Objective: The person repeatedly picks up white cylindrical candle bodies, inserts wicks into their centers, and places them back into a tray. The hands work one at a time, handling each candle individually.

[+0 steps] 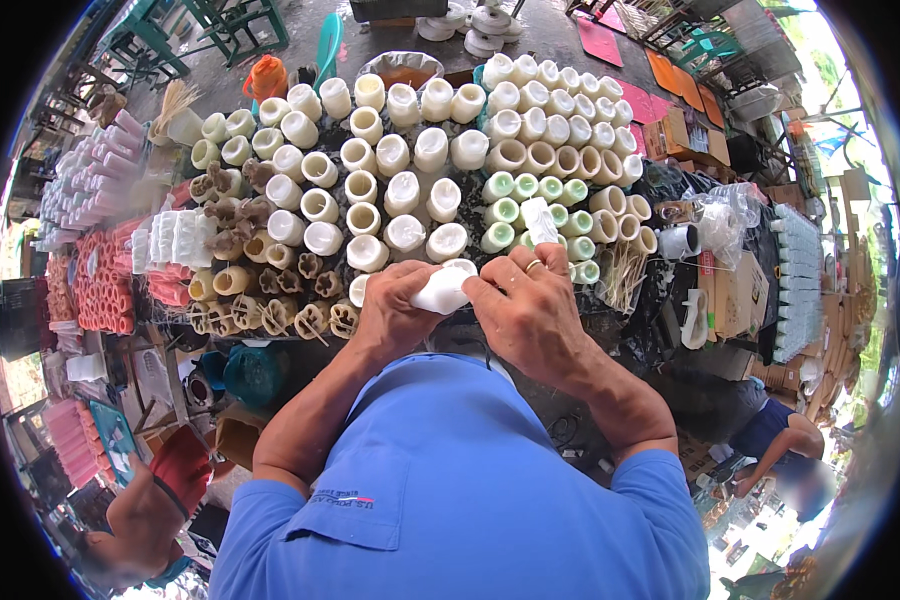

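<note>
A white, smooth wax candle, cup-like in shape, is held tilted in front of my chest at the table's near edge. My left hand wraps round its left side, fingers closed. At its right rim, the thumb and curled fingers of my right hand press against it; a ring is on one finger. Just beyond the right knuckles a white oblong piece sticks up; whether that hand also grips it I cannot tell. Pale green hollow candles stand close behind it, and white candles beyond my left hand.
Rows of cream candles cover the far table. Brown flower-shaped pieces lie at the near left, pink cylinders farther left. A bundle of sticks and cardboard are at right. Two other people work at the lower left and right.
</note>
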A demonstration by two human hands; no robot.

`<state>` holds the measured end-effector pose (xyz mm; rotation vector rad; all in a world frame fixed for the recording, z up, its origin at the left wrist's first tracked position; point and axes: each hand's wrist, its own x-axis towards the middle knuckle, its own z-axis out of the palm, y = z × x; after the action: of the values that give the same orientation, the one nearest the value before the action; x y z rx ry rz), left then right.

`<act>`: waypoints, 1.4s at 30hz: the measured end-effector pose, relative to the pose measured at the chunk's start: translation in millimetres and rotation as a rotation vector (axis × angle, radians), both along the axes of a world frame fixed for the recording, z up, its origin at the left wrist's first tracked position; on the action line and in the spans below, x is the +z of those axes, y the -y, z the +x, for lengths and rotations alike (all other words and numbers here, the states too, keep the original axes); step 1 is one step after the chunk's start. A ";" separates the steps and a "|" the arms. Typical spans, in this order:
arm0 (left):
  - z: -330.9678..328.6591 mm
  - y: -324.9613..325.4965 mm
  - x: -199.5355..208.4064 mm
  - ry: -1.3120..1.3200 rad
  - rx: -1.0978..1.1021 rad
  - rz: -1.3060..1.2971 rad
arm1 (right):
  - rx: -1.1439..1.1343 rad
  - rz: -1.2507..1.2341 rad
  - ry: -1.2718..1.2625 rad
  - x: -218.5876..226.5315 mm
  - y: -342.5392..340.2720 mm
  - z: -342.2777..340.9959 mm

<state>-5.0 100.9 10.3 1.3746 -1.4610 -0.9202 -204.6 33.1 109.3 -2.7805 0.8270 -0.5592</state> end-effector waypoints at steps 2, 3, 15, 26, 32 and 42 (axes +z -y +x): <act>0.0 -1.7 1.6 -0.009 0.007 0.014 | 0.006 -0.002 -0.024 -0.9 -2.4 0.8; -0.8 -2.3 2.4 0.046 0.032 -0.013 | 0.009 -0.003 -0.040 -1.6 -3.6 1.4; -3.3 -1.1 10.4 0.292 0.092 -0.136 | 0.026 0.003 -0.048 -1.9 -1.6 6.7; -0.4 8.8 7.3 0.310 0.099 -0.223 | -0.001 -0.023 -0.028 0.4 5.7 8.9; 1.7 9.5 11.2 0.357 0.088 -0.191 | 0.057 -0.005 -0.110 -5.2 5.0 14.8; 12.1 4.3 19.3 0.368 0.078 -0.187 | -0.021 -0.048 -0.007 -4.8 5.2 19.5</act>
<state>7.1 96.6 29.6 1.5008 -1.7045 -0.4819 -185.1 27.9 104.5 -2.8211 0.8567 -0.5812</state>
